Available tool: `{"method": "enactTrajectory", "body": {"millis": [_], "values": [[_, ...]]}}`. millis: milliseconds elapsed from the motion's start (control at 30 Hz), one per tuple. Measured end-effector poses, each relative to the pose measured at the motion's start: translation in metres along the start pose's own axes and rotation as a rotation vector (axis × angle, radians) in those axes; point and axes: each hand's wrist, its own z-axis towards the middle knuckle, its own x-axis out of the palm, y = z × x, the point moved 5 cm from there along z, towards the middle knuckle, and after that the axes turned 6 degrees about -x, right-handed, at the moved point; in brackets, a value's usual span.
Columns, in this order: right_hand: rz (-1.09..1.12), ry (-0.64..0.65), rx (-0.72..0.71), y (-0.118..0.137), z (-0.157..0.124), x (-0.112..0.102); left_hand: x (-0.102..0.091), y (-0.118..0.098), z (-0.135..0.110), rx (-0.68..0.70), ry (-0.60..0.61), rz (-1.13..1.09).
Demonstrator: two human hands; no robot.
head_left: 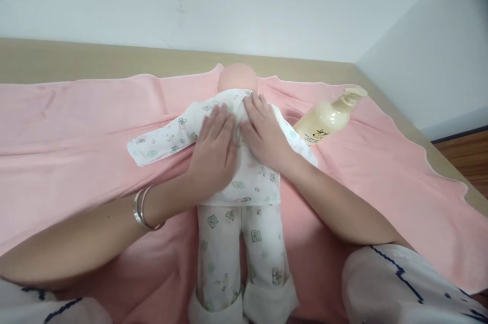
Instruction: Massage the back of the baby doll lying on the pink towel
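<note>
A baby doll (237, 76) lies on a pink cloth with its bald head toward the wall. It wears a white printed top (240, 187) and matching trousers (221, 243) with turned-up cuffs. My left hand (216, 149) rests flat on the left side of the doll's upper body, fingers stretched out. On the other side, my right hand (265, 133) lies flat near the top's neckline, its fingers apart. Neither hand grips anything. The doll's left-hand sleeve reaches out across the cloth; the other is partly covered by my right forearm.
A pale yellow pump bottle (324, 118) lies tilted on the pink cloth (76, 126), right of the doll. Beyond the cloth runs the table's tan edge (114, 57), against a white wall (244, 9). A brown wooden surface (465, 156) shows at the far right.
</note>
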Motion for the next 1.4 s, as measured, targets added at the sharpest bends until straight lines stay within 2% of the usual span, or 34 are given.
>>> {"method": "enactTrajectory", "body": {"millis": [67, 133, 200, 300, 367, 467, 600, 667, 733, 833, 933, 1033, 1200, 1300, 1400], "values": [[0.031, -0.013, 0.062, -0.016, 0.010, -0.004, 0.001, -0.011, -0.004, 0.035, 0.073, -0.005], [0.004, -0.016, 0.073, -0.017, 0.010, -0.006, 0.002, -0.009, 0.002, 0.006, 0.110, -0.036], [-0.087, -0.012, 0.059, -0.002, 0.000, -0.004, 0.001, 0.007, 0.017, -0.091, 0.115, -0.077], [-0.253, -0.019, 0.010, 0.034, -0.025, -0.002, 0.001, 0.036, 0.040, -0.268, 0.115, -0.094], [-0.291, -0.027, -0.048, 0.051, -0.035, -0.003, 0.000, 0.043, 0.046, -0.310, 0.113, -0.091], [-0.223, 0.031, -0.040, 0.045, -0.026, -0.009, -0.001, 0.029, 0.037, -0.246, 0.102, -0.065], [-0.068, 0.088, 0.085, 0.002, 0.009, -0.016, -0.001, -0.006, 0.014, -0.086, 0.127, 0.014], [-0.068, 0.090, 0.125, -0.009, 0.018, -0.016, -0.002, -0.011, 0.015, -0.075, 0.156, 0.003], [-0.120, 0.088, 0.121, -0.006, 0.014, -0.012, -0.004, -0.003, 0.026, -0.134, 0.181, -0.020], [-0.232, 0.052, 0.037, 0.019, -0.005, -0.007, -0.012, 0.017, 0.049, -0.263, 0.177, 0.022], [-0.299, 0.043, 0.005, 0.038, -0.020, -0.007, -0.016, 0.018, 0.061, -0.261, 0.177, 0.131], [-0.247, 0.078, 0.005, 0.029, -0.013, -0.010, -0.016, 0.001, 0.051, -0.238, 0.207, 0.226], [-0.053, 0.067, 0.006, -0.008, 0.017, -0.021, -0.018, -0.032, 0.028, -0.185, 0.330, 0.220], [-0.111, 0.098, -0.019, -0.004, 0.017, -0.025, -0.027, -0.028, 0.036, -0.214, 0.338, 0.139], [-0.284, 0.145, -0.047, 0.019, 0.001, -0.025, -0.031, -0.007, 0.053, -0.293, 0.291, 0.075]]}}
